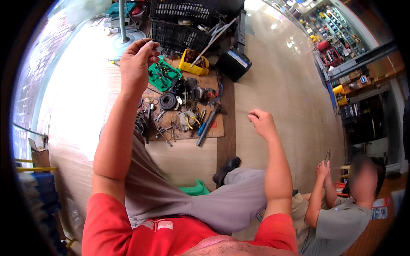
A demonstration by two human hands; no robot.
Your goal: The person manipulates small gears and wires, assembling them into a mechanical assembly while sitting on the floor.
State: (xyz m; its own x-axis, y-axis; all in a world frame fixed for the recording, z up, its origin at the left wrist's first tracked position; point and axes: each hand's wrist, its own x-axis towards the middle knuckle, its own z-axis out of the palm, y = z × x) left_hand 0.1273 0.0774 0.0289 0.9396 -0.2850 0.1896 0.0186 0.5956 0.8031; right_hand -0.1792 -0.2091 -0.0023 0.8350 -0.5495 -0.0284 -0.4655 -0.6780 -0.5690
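My left hand [137, 64] is raised at the upper left, its thumb and fingers pinched together. A small greyish piece [159, 49] shows at the fingertips, too small to name. My right hand [262, 123] hangs over the floor on the right with curled fingers; whether anything is in them is hidden. Between the hands lies a sheet of cardboard [215, 128] bearing a hammer [208, 126], an angle grinder [200, 92], a black ring-shaped part [167, 101], a round metal part [186, 120] and several wrenches [164, 135]. Nearest to my left hand is a green tool case [163, 76].
Behind the cardboard stand a yellow bin [198, 70], black crates [173, 37], a black battery-like box [232, 64] and a stand with a round base [124, 40]. A green stool [195, 188] is under my legs. At right, another person [337, 226] sits holding a phone [327, 157].
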